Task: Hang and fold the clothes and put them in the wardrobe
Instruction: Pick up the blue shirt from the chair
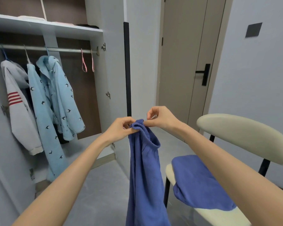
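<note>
**Both hands pinch the waistband of blue trousers before the open wardrobe**

The left hand and right hand each pinch the gathered elastic waistband of the blue trousers, held up between them; the legs hang down and run out of view at the bottom edge. A second blue garment lies on the chair seat to the right. Beyond, the wardrobe rail carries a grey jacket, two bird-print light-blue garments and pink hangers. No writing is legible.
</note>
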The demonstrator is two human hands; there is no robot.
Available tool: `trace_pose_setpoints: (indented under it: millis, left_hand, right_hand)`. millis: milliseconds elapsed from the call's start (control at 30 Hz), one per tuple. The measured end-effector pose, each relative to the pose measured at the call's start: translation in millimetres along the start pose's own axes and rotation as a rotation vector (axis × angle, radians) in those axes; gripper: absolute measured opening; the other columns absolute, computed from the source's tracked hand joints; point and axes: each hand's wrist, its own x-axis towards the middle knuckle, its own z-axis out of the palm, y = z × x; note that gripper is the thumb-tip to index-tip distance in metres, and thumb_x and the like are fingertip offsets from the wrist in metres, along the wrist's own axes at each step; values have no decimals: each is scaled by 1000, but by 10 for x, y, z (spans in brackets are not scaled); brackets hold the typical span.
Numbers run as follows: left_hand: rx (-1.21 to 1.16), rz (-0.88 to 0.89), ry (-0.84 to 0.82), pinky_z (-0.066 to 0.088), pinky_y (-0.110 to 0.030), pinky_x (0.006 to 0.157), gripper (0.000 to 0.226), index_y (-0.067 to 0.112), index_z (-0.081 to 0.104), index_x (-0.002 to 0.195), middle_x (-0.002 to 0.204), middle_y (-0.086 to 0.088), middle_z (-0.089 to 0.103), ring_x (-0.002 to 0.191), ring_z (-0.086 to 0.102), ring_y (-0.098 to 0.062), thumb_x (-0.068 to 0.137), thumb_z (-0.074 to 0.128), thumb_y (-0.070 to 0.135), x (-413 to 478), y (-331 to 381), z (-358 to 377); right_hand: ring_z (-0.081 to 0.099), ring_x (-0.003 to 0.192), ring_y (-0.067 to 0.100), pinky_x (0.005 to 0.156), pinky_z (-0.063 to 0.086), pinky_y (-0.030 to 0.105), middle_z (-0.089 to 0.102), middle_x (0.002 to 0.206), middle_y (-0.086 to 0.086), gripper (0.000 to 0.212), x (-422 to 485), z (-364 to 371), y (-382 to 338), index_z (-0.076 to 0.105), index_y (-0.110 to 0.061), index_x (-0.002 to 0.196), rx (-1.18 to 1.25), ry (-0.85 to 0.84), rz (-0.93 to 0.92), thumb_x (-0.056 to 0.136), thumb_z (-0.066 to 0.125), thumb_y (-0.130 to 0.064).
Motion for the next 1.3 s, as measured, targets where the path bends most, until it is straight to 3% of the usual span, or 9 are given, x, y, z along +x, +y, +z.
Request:
trace_pose_setpoints:
  millis: [167, 333, 433, 500, 633, 767, 867, 1067, 1300]
  left_hand:
    - [-134, -11, 48, 48, -24, 84, 12, 26, 65, 94, 93, 9, 68, 91, 61, -10, 89, 62, 15, -37, -134, -66]
    - [-221, -24, 9, 49, -18, 81, 14, 21, 64, 98, 96, 7, 66, 93, 61, -5, 90, 59, 11, -43, -152, -91]
    - [-258, -29, 14, 49, -16, 81, 14, 21, 63, 100, 94, 12, 67, 92, 62, 0, 91, 56, 12, -47, -175, -100]
    - [-270, -39, 33, 49, -15, 80, 14, 23, 62, 99, 90, 19, 68, 90, 62, 3, 92, 55, 14, -48, -191, -118]
    - [-215, -57, 67, 49, -18, 80, 13, 27, 61, 98, 90, 21, 66, 92, 61, -1, 92, 56, 17, -70, -255, -163]
    - [-164, -59, 148, 47, -17, 75, 14, 31, 60, 95, 87, 26, 64, 89, 58, -1, 92, 56, 19, -106, -304, -235]
    - [-98, -26, 55, 47, -19, 79, 12, 28, 61, 96, 90, 19, 65, 91, 59, -4, 92, 57, 18, -77, -244, -210]
    - [-10, 27, -118, 46, -30, 90, 23, 42, 63, 90, 95, 13, 65, 100, 58, -20, 91, 58, 19, -19, -112, -123]
    - [-5, -22, -18, 49, -29, 86, 28, 49, 62, 88, 93, 16, 65, 98, 60, -21, 91, 58, 22, -105, -249, -212]
  right_hand:
    - [56, 67, 10, 70, 50, 24, 71, 83, 5, 19, -202, 101, 159, 71, -19, 88, -147, -173, -17, 79, 61, -5]
    - [40, 85, 13, 77, 37, 24, 51, 89, 3, 27, -330, 262, 232, 63, -16, 101, -281, -338, -60, 75, 55, -18]
    - [29, 93, 22, 86, 33, 37, 37, 94, 2, 4, -362, 331, 219, 55, -25, 86, -610, -401, -78, 82, 56, -24]
    - [24, 90, 21, 85, 28, 39, 32, 95, 2, 19, -391, 350, 211, 44, -26, 73, -901, -409, -124, 85, 56, -33]
    - [33, 85, 22, 85, 27, 41, 37, 93, 2, 12, -386, 296, 234, 54, -24, 96, -1123, -287, -159, 91, 48, -34]
    - [49, 79, 30, 78, 28, 37, 53, 85, 4, 10, -370, 221, 244, 46, -24, 101, -1096, -172, -201, 91, 44, -22]
    - [58, 87, 27, 69, 38, 32, 63, 94, 4, 23, -350, 200, 198, 50, -26, 109, -1021, -405, -51, 88, 53, -34]
    - [70, 77, 25, 66, 54, 30, 70, 102, 16, 25, -237, 390, 207, 46, -23, 98, -403, -820, 278, 86, 68, -26]
    - [64, 47, 14, 78, 53, 32, 70, 75, 0, 17, -289, 224, 234, 42, -20, 108, -537, -562, 114, 92, 48, -22]
